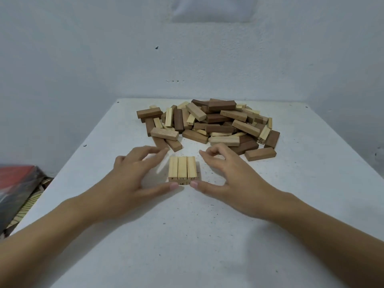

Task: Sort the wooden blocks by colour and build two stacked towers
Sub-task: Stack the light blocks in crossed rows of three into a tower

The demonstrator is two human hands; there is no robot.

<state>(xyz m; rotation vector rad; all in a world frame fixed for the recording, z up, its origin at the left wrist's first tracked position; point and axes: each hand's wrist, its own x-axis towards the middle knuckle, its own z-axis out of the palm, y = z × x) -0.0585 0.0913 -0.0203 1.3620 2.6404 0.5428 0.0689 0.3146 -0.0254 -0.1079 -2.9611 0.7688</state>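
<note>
Three pale blocks (182, 167) are lying side by side, long edges touching, as the top layer of a low stack near the table's centre. Their near ends are showing printed numbers. A lower layer (182, 183) is showing just beneath them; its block count is not readable.

Left hand (133, 175) is hovering at 9 o'clock of the stack, fingers stretched out and apart, gripping nothing. Its thumb (166, 187) is reaching to about 7 o'clock of the stack's base. Right hand (226, 177) is sitting at 3 o'clock, fingers loosely bent, thumb (203, 187) spread wide toward 5 o'clock, holding nothing. Whether either thumb tip is touching the lower layer cannot be told.

At 12 o'clock of the stack, apart from it, a loose pile of blocks (209, 123) is lying unsorted, with pale, mid-brown and dark brown pieces mixed and overlapping. One brown block (260, 154) is lying flat at the pile's near right edge, at 2 o'clock of the stack.

All of this is resting on a white speckled table (187, 235) against a pale wall (83, 59). A red and dark object (14, 183) is showing past the table's edge at 9 o'clock.
</note>
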